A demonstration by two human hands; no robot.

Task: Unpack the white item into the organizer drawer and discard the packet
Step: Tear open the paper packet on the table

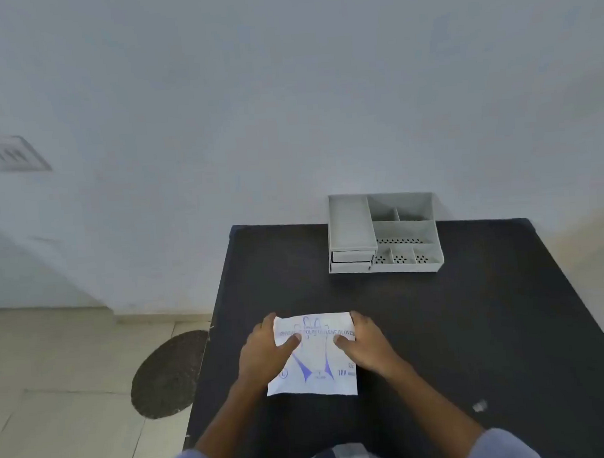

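A flat white packet (315, 365) with blue glove print lies near the front middle of the black table (443, 326). My left hand (266, 349) grips its upper left edge, thumb on top. My right hand (364, 344) grips the upper right edge the same way. The grey organizer (383, 235) stands at the table's far edge against the wall, with open compartments on the right and two small shut drawers (351, 260) at its lower left. The packet's contents are hidden.
A white wall rises behind the table. Tiled floor lies to the left, with a dark round mat (169, 374) beside the table's left edge. A small pale scrap (480, 406) sits on the table at the front right.
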